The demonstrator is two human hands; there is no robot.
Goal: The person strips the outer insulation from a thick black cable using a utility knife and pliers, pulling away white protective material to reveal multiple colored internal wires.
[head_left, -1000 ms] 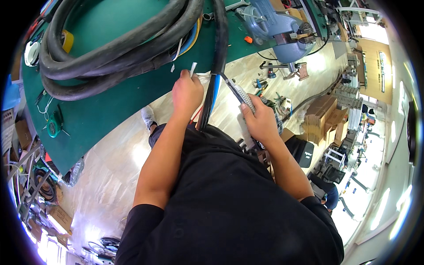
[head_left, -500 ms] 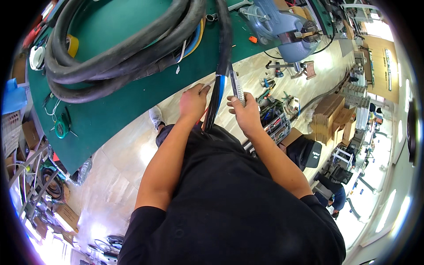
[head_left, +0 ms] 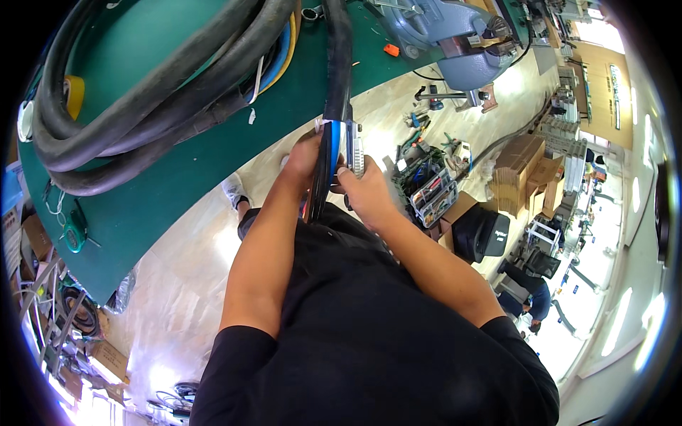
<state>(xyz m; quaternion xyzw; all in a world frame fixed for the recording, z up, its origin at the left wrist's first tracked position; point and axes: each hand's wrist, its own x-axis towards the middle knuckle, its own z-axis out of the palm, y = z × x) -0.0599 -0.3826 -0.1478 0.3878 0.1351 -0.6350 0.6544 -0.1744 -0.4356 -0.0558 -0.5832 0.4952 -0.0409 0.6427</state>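
Observation:
A thick black cable point(head_left: 338, 64) hangs over the table's near edge, its outer jacket ending just beyond my hands. Below that end the bare inner wires run down toward my lap: several black ones and a blue wire point(head_left: 335, 142), with a bit of red lower down. My left hand point(head_left: 304, 157) is closed at the left side of the wires, close under the jacket's end; its fingertips are partly hidden behind them. In my right hand point(head_left: 362, 188) is a grey utility knife point(head_left: 358, 153), held upright along the right side of the cable, its upper end by the jacket's edge.
Large loops of black cable point(head_left: 163, 92) lie on the green table point(head_left: 163, 167). A blue-grey bench vise point(head_left: 455, 28) is mounted at the right. Yellow tape point(head_left: 74, 96) and a green tape measure point(head_left: 74, 233) sit at the left. Toolboxes point(head_left: 433, 199) and cardboard boxes point(head_left: 522, 170) stand on the floor.
My right hand has brought the knife left, up against the cable. My left hand has closed in beside the wires near the jacket's end. The whole view has shifted slightly.

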